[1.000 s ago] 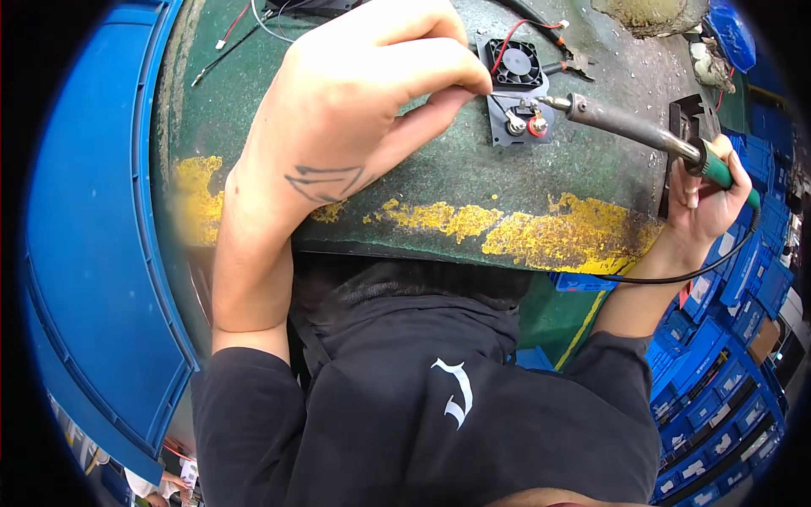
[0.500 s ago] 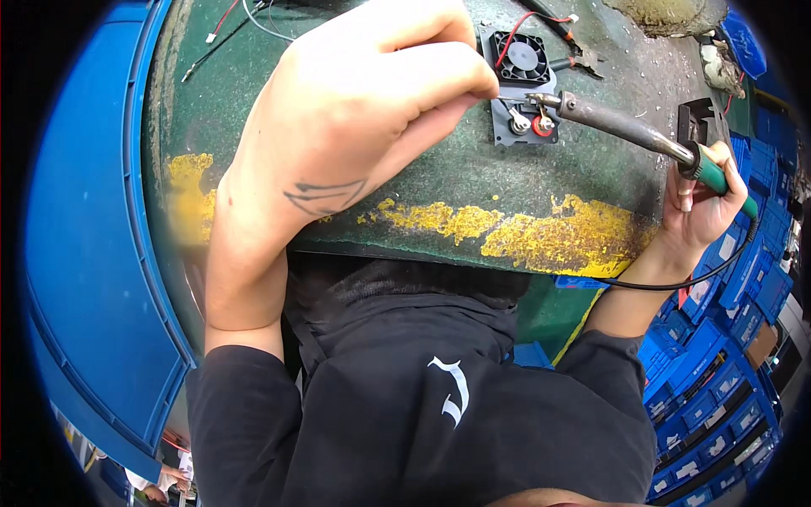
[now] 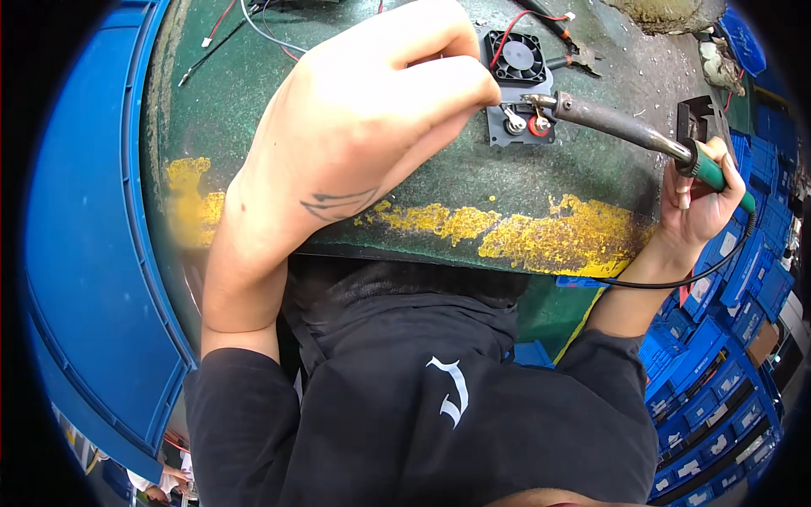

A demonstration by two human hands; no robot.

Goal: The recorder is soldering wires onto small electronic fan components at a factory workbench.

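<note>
My right hand (image 3: 705,194) grips the green handle of a soldering iron (image 3: 621,125). Its metal tip reaches left over a dark plate (image 3: 498,137) that bears a black square fan (image 3: 517,57) and two terminals. One terminal has a red ring (image 3: 539,126); beside it sits a terminal with a silvery lug (image 3: 514,121). My left hand (image 3: 380,110) is closed in a pinch by the plate's left side, its fingertips close to the iron's tip. Whatever thin piece they hold is mostly hidden.
Pliers (image 3: 583,59) lie behind the fan. Loose wires (image 3: 215,57) spread over the worn green table (image 3: 439,182) at the far left. A dirty sponge-like block (image 3: 667,15) and a black holder (image 3: 697,118) are at the right. Blue bins (image 3: 726,355) stand beyond; the iron's cable (image 3: 667,287) hangs near my forearm.
The plate with the fan has shifted slightly left. My left hand has turned a little and moved slightly right; the iron's tip has moved slightly left.
</note>
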